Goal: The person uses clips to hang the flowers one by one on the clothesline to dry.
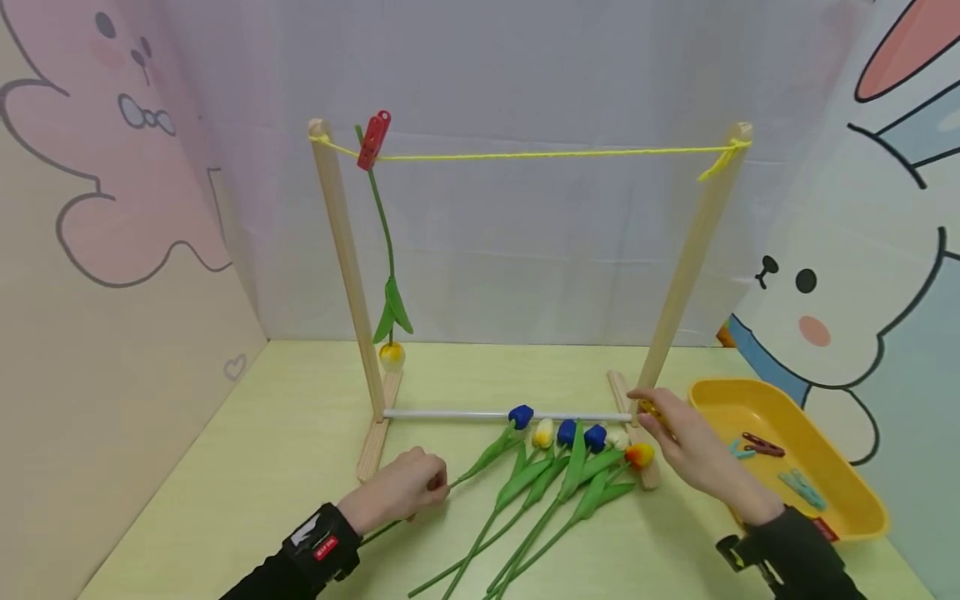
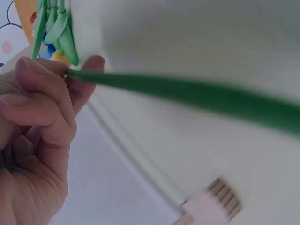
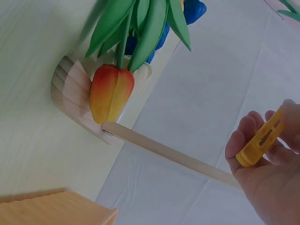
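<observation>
My left hand (image 1: 397, 492) pinches the green stem (image 2: 187, 91) of a blue artificial tulip (image 1: 520, 417), whose head points away toward the white rod of the frame. In my right hand (image 1: 693, 446), near the frame's right post, is a yellow clothespin (image 3: 262, 138) gripped between thumb and fingers. Several more tulips lie between the hands, with blue, white and yellow heads; an orange-red tulip (image 3: 111, 93) is at their right end. From the yellow string (image 1: 540, 155) a red clothespin (image 1: 373, 140) holds a yellow-white tulip (image 1: 392, 356) upside down at the left.
Two wooden posts, left (image 1: 348, 267) and right (image 1: 693, 258), carry the string and stand on wooden feet joined by a white rod (image 1: 450, 414). At the right sits a yellow tray (image 1: 847, 492) with several clothespins inside. A pale curtain (image 1: 525, 250) hangs behind.
</observation>
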Tool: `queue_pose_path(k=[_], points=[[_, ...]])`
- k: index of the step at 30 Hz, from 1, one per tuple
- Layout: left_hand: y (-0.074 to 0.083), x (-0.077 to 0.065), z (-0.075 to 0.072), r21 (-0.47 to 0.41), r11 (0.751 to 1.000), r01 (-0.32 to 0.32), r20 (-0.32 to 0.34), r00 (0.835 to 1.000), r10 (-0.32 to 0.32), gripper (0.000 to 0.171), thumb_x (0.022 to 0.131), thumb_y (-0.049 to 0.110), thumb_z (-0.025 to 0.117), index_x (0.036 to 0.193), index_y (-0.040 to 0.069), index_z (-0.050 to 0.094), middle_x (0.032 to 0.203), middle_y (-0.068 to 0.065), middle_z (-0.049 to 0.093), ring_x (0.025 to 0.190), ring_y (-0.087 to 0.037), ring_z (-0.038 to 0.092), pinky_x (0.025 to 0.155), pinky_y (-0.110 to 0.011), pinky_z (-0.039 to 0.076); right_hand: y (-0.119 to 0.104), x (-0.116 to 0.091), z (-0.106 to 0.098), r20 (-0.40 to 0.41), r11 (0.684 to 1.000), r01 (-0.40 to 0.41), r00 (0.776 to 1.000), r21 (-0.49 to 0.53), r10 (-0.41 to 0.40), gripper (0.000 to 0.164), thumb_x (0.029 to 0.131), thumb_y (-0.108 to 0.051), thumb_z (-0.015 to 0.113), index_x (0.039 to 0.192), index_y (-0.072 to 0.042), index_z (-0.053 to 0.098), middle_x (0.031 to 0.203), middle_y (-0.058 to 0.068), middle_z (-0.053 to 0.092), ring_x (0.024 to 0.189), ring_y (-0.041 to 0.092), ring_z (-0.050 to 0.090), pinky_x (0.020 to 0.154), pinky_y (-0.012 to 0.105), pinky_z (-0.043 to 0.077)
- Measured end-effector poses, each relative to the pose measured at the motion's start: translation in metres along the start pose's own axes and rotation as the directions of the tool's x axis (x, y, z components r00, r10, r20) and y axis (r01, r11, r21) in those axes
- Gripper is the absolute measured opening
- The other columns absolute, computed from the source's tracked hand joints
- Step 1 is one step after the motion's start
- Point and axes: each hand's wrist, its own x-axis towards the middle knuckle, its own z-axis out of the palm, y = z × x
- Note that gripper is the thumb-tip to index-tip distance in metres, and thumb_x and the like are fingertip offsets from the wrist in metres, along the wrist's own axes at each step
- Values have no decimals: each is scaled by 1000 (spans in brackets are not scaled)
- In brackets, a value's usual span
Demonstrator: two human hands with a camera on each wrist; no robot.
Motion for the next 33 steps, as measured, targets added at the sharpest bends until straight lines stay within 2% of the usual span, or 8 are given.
queue_pose_path(k=[8,12,15,17,20,27,29,33], points=[[12,-7,-26,134,991,11,-150,989,9,27,97,1,59,72,9,55,58,6,46,37,3,39,40,-14,35,-2,3,2,-11,1000,21,1000,12,-20,26,101,-1,56,126,-2,60,100,6,63,77,-2,42,63,22,41],[14,-8,-32,273,962,7,-251,966,64,26,96,2,63,72,10,57,57,6,46,42,3,38,42,-14,33,-3,3,2,-8,1000,8,1000,7,-8,26,101,-2,55,126,-3,61,103,9,64,76,-2,41,64,22,41],[15,-8,-32,424,905,19,-349,926,143,20,92,7,71,74,10,63,59,7,52,49,1,36,46,-15,31,-4,3,2,-11,1000,9,1000,2,-9,24,102,-3,54,125,-3,61,103,8,64,77,-2,43,65,23,42],[18,-8,-32,510,858,58,-417,889,188,17,90,11,75,76,10,65,59,7,52,53,-1,32,47,-16,27,-5,4,3,-22,1000,12,1000,5,-12,24,102,-3,53,125,-3,62,101,7,64,78,-1,44,66,23,44],[26,-7,-32,570,816,99,-498,832,246,16,88,15,77,78,10,66,61,6,55,53,-3,30,46,-17,22,-9,8,4,-55,999,29,998,19,-28,23,103,-2,52,123,-3,62,99,5,61,77,-2,43,65,21,42],[38,-3,-37,634,769,80,-584,702,408,10,87,17,76,84,10,70,69,5,65,46,-4,37,45,-15,17,-26,22,8,-132,987,137,983,87,-125,22,102,4,50,119,-3,63,100,5,60,76,1,42,65,14,38],[39,-1,-39,645,761,70,-594,673,441,11,91,20,72,85,11,70,71,5,67,45,-4,41,44,-14,17,-31,27,9,-152,980,175,975,96,-160,23,102,6,48,119,-1,62,99,3,58,79,2,43,69,14,38],[41,2,-42,655,754,49,-604,634,484,36,106,29,48,85,12,71,75,4,70,46,-4,49,43,-13,18,-42,38,11,-168,964,254,957,83,-237,23,101,6,48,119,1,62,99,4,58,81,4,44,72,14,38]])
